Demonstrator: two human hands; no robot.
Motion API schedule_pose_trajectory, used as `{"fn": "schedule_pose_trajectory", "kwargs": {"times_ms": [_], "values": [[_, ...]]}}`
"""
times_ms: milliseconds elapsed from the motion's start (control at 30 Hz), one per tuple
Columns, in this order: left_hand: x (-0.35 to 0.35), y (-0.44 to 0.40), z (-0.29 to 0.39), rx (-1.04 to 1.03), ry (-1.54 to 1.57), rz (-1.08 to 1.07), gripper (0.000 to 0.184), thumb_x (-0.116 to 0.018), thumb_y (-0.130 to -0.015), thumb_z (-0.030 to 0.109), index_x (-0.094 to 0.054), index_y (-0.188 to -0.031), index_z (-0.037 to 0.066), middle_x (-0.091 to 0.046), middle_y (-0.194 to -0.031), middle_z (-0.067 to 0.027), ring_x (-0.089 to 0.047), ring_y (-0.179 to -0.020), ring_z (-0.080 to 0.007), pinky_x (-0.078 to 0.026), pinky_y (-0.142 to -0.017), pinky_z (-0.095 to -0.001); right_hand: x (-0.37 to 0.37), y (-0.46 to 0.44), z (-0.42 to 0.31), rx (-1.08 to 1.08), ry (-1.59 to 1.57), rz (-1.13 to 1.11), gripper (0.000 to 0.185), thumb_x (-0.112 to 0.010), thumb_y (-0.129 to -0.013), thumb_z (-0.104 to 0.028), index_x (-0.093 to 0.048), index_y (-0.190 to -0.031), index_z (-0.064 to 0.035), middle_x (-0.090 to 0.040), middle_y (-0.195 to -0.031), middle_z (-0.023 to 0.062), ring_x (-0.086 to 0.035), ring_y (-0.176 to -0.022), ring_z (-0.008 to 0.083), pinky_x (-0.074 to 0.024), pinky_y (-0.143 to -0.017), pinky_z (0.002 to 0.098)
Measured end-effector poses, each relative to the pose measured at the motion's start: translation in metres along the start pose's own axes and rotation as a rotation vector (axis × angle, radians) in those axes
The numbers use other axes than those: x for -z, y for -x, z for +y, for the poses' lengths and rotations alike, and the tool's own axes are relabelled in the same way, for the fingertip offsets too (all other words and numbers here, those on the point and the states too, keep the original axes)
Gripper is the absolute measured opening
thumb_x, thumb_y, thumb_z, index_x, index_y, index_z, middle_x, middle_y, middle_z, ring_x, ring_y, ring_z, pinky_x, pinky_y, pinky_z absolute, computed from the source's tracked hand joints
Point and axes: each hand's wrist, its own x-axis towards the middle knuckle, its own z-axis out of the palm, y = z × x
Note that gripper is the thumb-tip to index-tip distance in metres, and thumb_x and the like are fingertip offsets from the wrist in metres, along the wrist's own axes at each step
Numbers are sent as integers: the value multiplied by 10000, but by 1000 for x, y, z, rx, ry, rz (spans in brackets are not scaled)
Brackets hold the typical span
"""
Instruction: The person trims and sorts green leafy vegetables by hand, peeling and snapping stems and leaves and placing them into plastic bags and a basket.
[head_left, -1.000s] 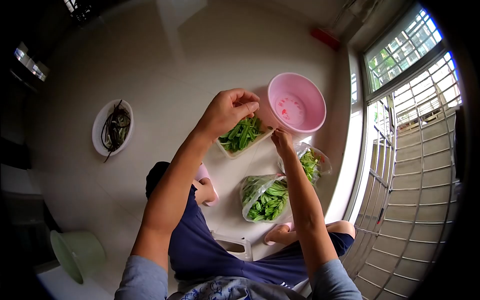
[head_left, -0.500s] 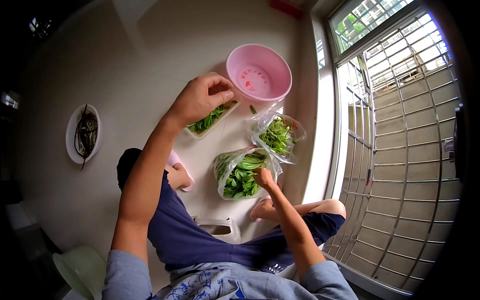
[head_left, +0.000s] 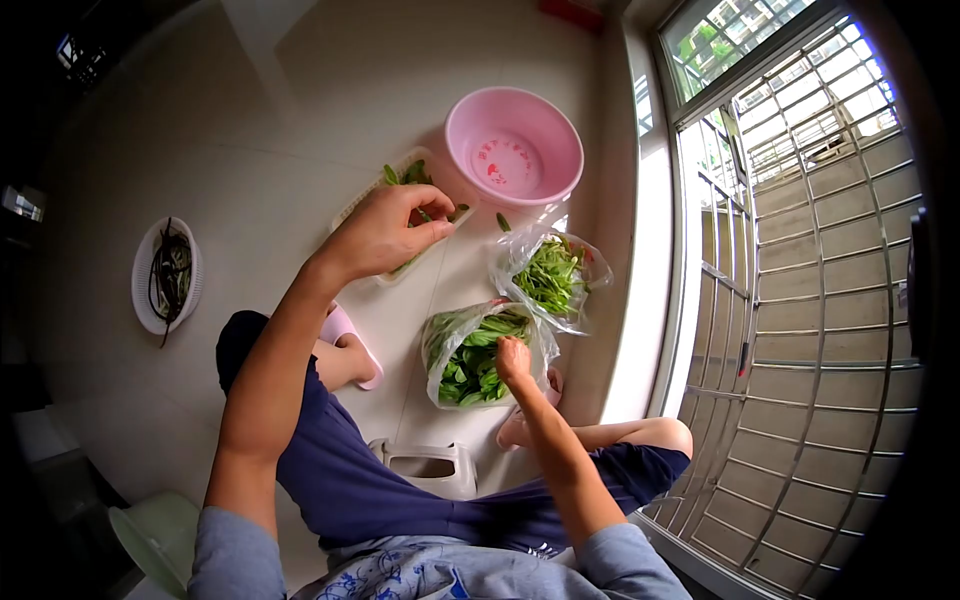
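My left hand [head_left: 392,230] is over a pale rectangular basket [head_left: 347,212] with green leaves [head_left: 408,174] in it. Its fingers are curled, a small gap separates thumb and fingertips, and I see nothing held there. Below and to the right stands an open clear plastic bag [head_left: 432,345] full of leafy greens [head_left: 470,370]. My right hand [head_left: 513,358] is closed at the bag's right side, against the leaves, its fingertips partly hidden. A second clear bag [head_left: 507,262] with thin green stems [head_left: 550,275] lies just beyond.
A pink basin [head_left: 515,150] stands past the basket, with a loose leaf [head_left: 503,222] on the floor nearby. A white oval basket [head_left: 143,275] with dark, stringy pieces sits far left. Near my legs are a grey plastic stool [head_left: 455,470] and a pale green basin [head_left: 160,540]. Window bars [head_left: 790,350] run along the right.
My left hand has moved down and slightly left, lower over the basket, uncovering leaves at its far end. The right hand has shifted slightly left at the bag.
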Motion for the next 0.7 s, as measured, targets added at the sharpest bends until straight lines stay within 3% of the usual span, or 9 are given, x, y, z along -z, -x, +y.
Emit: {"fn": "schedule_pose_trajectory", "kwargs": {"times_ms": [100,133,233,300,333,500,567,700], "values": [[-6,-3,2,-52,-15,-56,278,-568,-708,178,-537,-903,-17,-578,-814,-133,-554,-735,-197,-427,-672,-280,19,6,25,-7,-117,-155,144,-464,-704,-105,-579,-750,-31,-557,-735,182,-536,-706,354,-433,-621,412],[-8,-4,2,-53,-13,-57,278,-568,-708,178,-537,-903,-17,-578,-814,-133,-554,-735,-197,-427,-672,-280,37,7,26,73,-210,-102,141,-502,-701,-125,-590,-764,-34,-548,-695,202,-534,-673,366,-433,-610,414],[-16,-3,3,-91,-129,-166,258,-563,-726,167,-536,-911,-11,-570,-785,-83,-522,-691,-130,-420,-631,-254,93,10,16,142,-349,-39,136,-511,-706,-105,-583,-777,-14,-559,-665,188,-567,-635,298,-439,-573,344],[-23,-2,2,-140,-183,-266,304,-567,-703,200,-537,-896,-33,-573,-823,-152,-553,-751,-239,-422,-677,-307,131,10,6,109,-387,-146,144,-513,-712,-97,-569,-787,11,-570,-637,138,-575,-595,191,-434,-547,293],[-28,-1,2,-128,-222,-283,303,-563,-702,208,-544,-895,-25,-576,-827,-158,-555,-753,-254,-424,-682,-316,142,11,4,43,-482,-220,150,-506,-724,-95,-557,-789,29,-567,-628,92,-552,-581,117,-439,-549,256],[-56,6,-12,-188,-333,-444,303,-556,-713,221,-537,-913,-6,-569,-832,-139,-546,-728,-247,-429,-656,-318,161,24,-6,49,-664,-203,134,-489,-756,-69,-537,-786,53,-561,-651,60,-535,-597,100,-457,-574,235],[-70,12,-17,-187,-391,-497,305,-557,-709,220,-540,-917,-2,-567,-845,-152,-546,-757,-263,-429,-670,-325,170,32,-17,-39,-922,-163,133,-484,-773,-65,-529,-791,59,-552,-684,50,-532,-620,101,-466,-563,240],[-100,21,-34,-147,-414,-636,323,-588,-661,200,-553,-912,0,-576,-846,-148,-553,-769,-276,-431,-689,-328,184,39,-29,-43,-963,-125,145,-486,-783,-78,-527,-804,60,-536,-701,50,-530,-621,113,-484,-546,250]]}}
